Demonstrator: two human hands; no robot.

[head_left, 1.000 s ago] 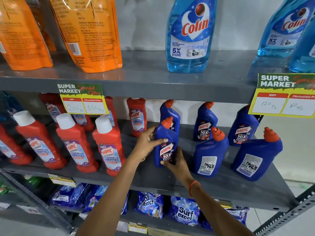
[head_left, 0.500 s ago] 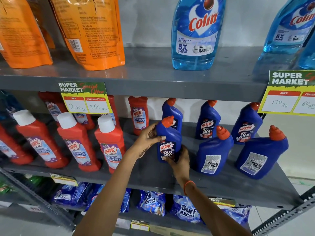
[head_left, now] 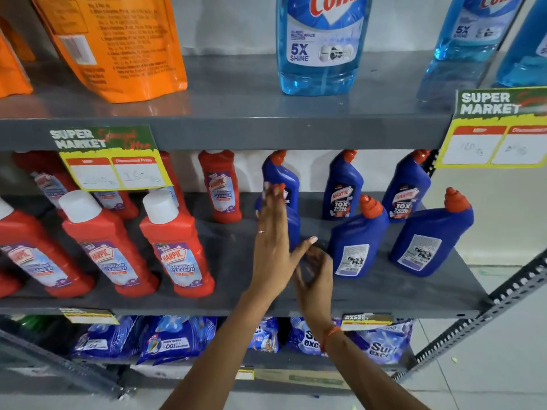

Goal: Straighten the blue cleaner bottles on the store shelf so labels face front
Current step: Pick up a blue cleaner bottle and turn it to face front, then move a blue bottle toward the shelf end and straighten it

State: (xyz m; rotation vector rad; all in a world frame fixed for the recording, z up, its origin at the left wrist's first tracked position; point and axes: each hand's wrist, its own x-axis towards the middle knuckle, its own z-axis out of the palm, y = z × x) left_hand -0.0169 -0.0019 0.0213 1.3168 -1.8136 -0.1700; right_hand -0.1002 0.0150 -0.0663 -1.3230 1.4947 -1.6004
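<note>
Six blue bottles standing mid-frame right: back three [head_left: 343, 187] showing front labels; two front-right bottles [head_left: 356, 241] showing back labels; front-left bottle [head_left: 293, 229] mostly hidden.

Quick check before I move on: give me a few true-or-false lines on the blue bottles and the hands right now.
1. Two front-row blue bottles show back labels. True.
2. The left hand is open flat in front of a blue bottle. True.
3. The right hand is lifting a red bottle. False: it is low by that blue bottle's base.
4. The back-row bottle lies on its side. False: it stands upright, front label out.
</note>
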